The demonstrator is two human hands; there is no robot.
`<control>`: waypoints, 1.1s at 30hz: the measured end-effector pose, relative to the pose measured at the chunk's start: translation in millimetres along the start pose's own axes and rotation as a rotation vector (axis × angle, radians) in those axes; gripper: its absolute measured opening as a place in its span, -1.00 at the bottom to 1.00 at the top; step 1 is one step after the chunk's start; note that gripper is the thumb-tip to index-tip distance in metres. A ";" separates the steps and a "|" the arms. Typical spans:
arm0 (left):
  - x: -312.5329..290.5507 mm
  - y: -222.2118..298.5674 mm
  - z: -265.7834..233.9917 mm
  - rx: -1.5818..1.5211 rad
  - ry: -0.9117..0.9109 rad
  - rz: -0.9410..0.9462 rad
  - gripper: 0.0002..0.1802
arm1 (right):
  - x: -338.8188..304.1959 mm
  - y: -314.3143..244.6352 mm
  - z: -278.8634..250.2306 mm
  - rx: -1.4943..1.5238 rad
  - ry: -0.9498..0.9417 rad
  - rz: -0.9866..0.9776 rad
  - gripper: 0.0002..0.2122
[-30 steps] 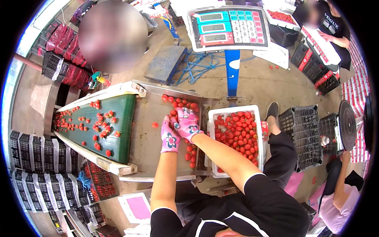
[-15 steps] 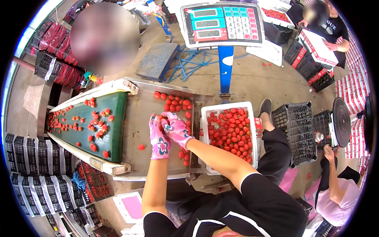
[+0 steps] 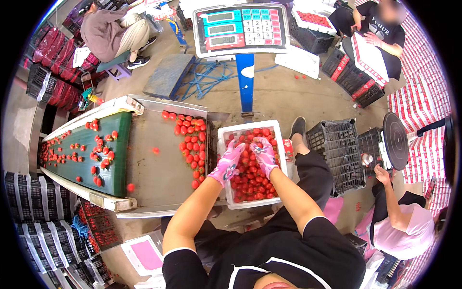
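Both my hands, in pink flowered gloves, are inside a white foam box (image 3: 280, 183) nearly full of small red tomatoes (image 3: 250, 189). My left hand (image 3: 230, 163) lies over the tomatoes at the box's left side, fingers stretched forward and a little apart. Opposite it, my right hand (image 3: 264, 156) rests on them with its fingers extended and slightly bent. Tomatoes show between the two hands; neither hand visibly grips one. Left of the box, a metal chute tray (image 3: 159, 178) bears a cluster of tomatoes (image 3: 191, 144) along its right edge.
A green conveyor belt (image 3: 86, 150) carries scattered tomatoes toward the tray. Beyond the box stands a scale display (image 3: 240, 30) on a blue post (image 3: 245, 86). Black crates (image 3: 334, 154) stand to the right. People sit or work at far left, far right and near right.
My hands have moved right from the metal tray to the foam box and separated. Earlier they were cupped together by the tray's tomatoes. The view has shifted right.
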State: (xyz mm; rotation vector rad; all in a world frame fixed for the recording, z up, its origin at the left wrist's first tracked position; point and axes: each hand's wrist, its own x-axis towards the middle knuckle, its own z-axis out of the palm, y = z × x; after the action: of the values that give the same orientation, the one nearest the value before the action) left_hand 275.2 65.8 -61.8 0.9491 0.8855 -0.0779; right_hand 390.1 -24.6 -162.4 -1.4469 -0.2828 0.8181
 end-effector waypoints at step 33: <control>-245.1 -211.9 -274.2 -0.424 0.941 0.458 -0.62 | -58.0 -76.8 96.5 -0.789 -0.447 -0.576 -0.75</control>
State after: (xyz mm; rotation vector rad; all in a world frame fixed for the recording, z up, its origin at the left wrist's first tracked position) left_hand -146.5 63.1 -109.7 0.7438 1.4332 0.9837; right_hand 313.0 18.1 -58.5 -1.7399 -1.4179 0.5509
